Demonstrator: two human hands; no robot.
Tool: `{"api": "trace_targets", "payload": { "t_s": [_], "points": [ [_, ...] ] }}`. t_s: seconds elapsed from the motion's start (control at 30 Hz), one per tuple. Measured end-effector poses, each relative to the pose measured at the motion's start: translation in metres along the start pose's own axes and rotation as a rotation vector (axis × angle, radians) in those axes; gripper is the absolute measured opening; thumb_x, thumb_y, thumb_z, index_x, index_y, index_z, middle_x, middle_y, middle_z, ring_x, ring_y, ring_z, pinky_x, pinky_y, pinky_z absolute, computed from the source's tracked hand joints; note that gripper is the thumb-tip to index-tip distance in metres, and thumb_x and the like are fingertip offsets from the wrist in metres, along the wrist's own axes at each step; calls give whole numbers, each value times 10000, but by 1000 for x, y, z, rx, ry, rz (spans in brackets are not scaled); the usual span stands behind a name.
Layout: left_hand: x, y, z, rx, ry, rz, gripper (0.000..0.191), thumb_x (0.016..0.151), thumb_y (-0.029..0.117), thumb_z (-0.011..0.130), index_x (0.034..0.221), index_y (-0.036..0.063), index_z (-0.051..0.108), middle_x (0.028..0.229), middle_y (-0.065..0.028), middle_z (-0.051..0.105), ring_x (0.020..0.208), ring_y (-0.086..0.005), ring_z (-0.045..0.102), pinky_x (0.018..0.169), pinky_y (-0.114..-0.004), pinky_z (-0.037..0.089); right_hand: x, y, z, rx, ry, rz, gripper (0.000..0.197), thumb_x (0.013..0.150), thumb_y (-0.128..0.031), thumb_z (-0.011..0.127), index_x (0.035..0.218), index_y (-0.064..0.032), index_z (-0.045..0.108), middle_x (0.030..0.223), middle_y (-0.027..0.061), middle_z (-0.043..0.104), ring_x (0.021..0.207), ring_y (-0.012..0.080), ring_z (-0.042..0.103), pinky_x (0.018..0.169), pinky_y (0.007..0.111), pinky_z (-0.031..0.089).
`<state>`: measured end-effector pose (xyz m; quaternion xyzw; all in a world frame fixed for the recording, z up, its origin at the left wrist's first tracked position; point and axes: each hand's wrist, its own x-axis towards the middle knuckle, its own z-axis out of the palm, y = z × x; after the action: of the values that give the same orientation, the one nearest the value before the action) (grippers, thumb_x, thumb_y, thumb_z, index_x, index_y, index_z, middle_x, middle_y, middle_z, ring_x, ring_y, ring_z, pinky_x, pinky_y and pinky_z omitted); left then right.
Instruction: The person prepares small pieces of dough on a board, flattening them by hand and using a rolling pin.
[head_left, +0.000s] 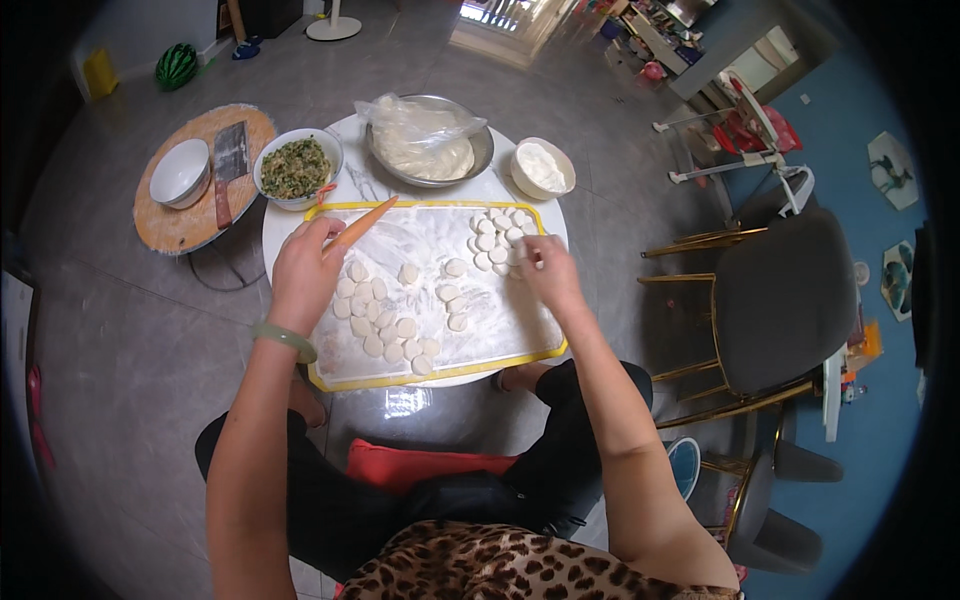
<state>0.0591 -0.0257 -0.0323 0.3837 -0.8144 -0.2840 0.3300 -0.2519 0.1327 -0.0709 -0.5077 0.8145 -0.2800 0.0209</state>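
My left hand (309, 262) holds a tapered wooden rolling pin (364, 226) over the left part of a white board with a yellow rim (457, 373). My right hand (550, 271) is at the board's right side, beside a cluster of small round dough pieces (486, 242); its fingers are curled, and something pale shows at the fingertips, too blurred to tell. A second group of flattened dough pieces (361, 308) lies at the lower left of the floured board. A few more pieces (454, 295) sit around its middle.
Behind the board stand a bowl of chopped green filling (295, 166), a metal bowl of dough (429, 154) partly covered by plastic, and a bowl of flour (541, 168). At left, a round wooden board (162, 228) bears a white bowl (181, 174) and a cleaver (231, 154). Dark chairs (787, 300) stand right.
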Motion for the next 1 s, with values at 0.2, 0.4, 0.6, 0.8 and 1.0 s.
{"api": "trace_targets", "payload": {
  "t_s": [0.2, 0.4, 0.6, 0.8, 1.0],
  "points": [
    [-8, -6, -5, 16, -23, 25, 212, 828, 76, 619, 1032, 20, 619, 1006, -151, 647, 952, -335, 611, 826, -400, 485, 7, 22, 8, 77, 29, 91, 278, 833, -121, 647, 1099, -41, 639, 1015, 162, 608, 855, 315, 644, 792, 396, 527],
    [-23, -4, 0, 140, -103, 0, 341, 847, 126, 641, 1160, 6, 580, 1203, -192, 585, 1145, -362, 535, 976, -413, 426, -47, -16, 7, 63, -26, -123, 400, 826, -158, 669, 1202, -46, 592, 1196, 206, 582, 1080, 351, 585, 928, 421, 474],
    [-91, -16, 33, 186, -132, 1, 543, 899, 202, 624, 1378, 17, 447, 1442, -313, 344, 1340, -453, 335, 1102, -471, 296, -103, -84, 41, 35, -294, -539, 623, 827, -348, 690, 1373, -130, 486, 1464, 180, 392, 1335, 376, 382, 1081, 500, 336],
    [-85, -17, 70, 148, -13, -98, 527, 933, 232, 567, 1393, 15, 432, 1451, -305, 341, 1350, -446, 326, 1111, -485, 261, -62, -107, 83, -106, -323, -765, 499, 892, -400, 586, 1334, -174, 537, 1492, 99, 386, 1390, 344, 314, 1085, 534, 316],
    [-72, -3, 114, 218, 74, -40, 510, 930, 254, 567, 1381, 42, 462, 1465, -291, 336, 1360, -426, 324, 1108, -488, 266, -35, -72, 63, -145, -167, -380, 469, 920, -301, 548, 1348, -112, 518, 1478, 155, 395, 1359, 393, 349, 1089, 510, 320]
  ]
}}
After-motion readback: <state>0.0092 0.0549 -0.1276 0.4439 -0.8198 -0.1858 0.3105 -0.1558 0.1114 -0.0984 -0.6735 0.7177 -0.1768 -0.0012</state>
